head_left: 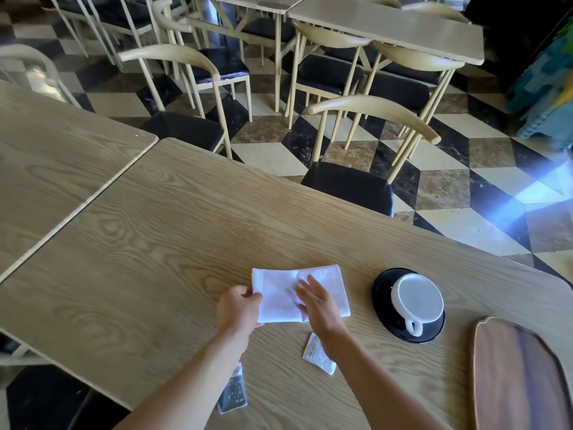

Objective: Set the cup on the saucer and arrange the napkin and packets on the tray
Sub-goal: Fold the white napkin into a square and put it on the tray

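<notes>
Two bare hands work at the near edge of a light wood-grain table (173,231), both on one white napkin (297,293).

Dark packet (233,391): lowest left item, flat on the table, long axis running near to far with a slight tilt, partly covered by the left forearm.

Left hand (237,308): fingers curled closed, pinching the napkin's left edge near its lower corner. Thumb side up.

Napkin: folded rectangle, lying flat, long axis running left to right, tilted so the right end sits a little nearer the camera. It spans between the two hands; far edge and right corner lie clear of both.

Right hand (316,301): fingers extended and spread apart, palm down, resting flat on the napkin's middle and lower right part. Grips nothing; presses only.

White packet (319,355): on the table just below the napkin, tilted diagonally, its upper right part hidden under the right wrist.

Black saucer (384,293): right of the napkin, apart from it. White cup (417,297) sits on it, seemingly rim down with its base showing, though that is hard to confirm; handle points toward the camera.

Brown wooden tray (521,377): far right, near edge, long axis running near to far, cut off by the frame. Nothing lies on its visible part. Well apart from both hands.
</notes>
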### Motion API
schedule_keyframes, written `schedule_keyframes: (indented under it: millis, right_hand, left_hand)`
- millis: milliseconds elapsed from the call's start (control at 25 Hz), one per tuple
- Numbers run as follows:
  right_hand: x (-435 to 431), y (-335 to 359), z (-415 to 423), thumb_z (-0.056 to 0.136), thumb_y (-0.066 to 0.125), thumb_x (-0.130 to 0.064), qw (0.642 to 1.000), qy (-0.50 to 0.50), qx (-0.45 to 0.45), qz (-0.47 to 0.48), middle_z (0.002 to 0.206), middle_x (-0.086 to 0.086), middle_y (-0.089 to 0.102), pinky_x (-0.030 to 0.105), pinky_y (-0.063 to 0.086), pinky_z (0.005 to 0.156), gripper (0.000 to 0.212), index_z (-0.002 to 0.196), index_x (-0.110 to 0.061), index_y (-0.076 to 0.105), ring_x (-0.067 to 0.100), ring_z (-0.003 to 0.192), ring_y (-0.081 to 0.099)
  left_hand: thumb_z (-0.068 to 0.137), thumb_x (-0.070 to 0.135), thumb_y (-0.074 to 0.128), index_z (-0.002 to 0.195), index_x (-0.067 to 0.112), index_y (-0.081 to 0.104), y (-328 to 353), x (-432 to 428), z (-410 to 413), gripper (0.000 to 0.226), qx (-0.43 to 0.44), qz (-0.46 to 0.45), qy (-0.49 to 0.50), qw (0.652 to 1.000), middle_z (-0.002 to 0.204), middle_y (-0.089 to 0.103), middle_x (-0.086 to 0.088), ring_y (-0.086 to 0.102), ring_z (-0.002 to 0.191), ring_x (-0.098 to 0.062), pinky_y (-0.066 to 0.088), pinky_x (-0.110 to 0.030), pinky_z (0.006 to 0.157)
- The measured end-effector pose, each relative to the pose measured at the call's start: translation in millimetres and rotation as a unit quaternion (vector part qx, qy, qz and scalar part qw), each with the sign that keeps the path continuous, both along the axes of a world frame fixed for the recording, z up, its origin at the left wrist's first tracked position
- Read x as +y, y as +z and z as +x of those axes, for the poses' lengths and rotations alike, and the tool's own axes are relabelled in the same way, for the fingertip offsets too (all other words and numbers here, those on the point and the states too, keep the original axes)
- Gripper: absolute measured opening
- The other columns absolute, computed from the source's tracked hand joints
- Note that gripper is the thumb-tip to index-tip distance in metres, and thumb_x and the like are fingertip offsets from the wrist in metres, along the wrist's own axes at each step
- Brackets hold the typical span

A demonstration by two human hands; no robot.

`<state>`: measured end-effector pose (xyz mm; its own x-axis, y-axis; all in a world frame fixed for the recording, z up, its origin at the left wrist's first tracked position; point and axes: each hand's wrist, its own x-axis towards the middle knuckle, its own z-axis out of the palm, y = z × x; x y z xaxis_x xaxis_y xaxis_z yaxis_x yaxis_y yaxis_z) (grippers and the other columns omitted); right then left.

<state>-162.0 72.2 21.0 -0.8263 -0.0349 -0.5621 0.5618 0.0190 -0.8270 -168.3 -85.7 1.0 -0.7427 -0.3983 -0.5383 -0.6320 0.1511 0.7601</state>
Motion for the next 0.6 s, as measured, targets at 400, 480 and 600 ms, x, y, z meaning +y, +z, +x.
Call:
schedule_keyframes:
  millis: [400,480,600]
  right_hand:
    - [11,-14,24,0.077,0.054,-0.02,0.997,-0.021,0.023,0.072,0.093,0.025,0.06,0.062,0.02,0.104,0.032,0.098,0.004,0.051,0.045,0.089,0.055]
    - [10,-13,24,0.08,0.053,-0.01,0.995,0.014,0.016,0.097,0.102,0.026,0.064,0.063,0.042,0.094,0.025,0.097,0.008,0.051,0.046,0.098,0.059]
    - [20,-9,24,0.087,0.055,-0.002,0.995,-0.03,0.004,0.097,0.112,0.015,0.071,0.052,0.047,0.102,0.028,0.113,-0.001,0.066,0.031,0.107,0.065]
  left_hand:
    - [0.077,0.013,0.064,0.065,0.013,0.063,13,7,4,0.013,0.06,-0.067,-0.031,0.995,0.052,0.06,0.007,0.057,0.051,-0.014,0.061,-0.044,0.055]
    - [0.075,0.014,0.065,0.078,0.016,0.068,18,11,5,0.005,0.087,-0.085,-0.05,0.991,0.06,0.069,0.005,0.064,0.06,-0.016,0.06,-0.038,0.059]
    - [0.072,0.011,0.064,0.081,0.025,0.067,25,22,7,0.017,0.122,-0.08,-0.067,0.987,0.064,0.071,0.011,0.063,0.061,-0.002,0.047,-0.02,0.054]
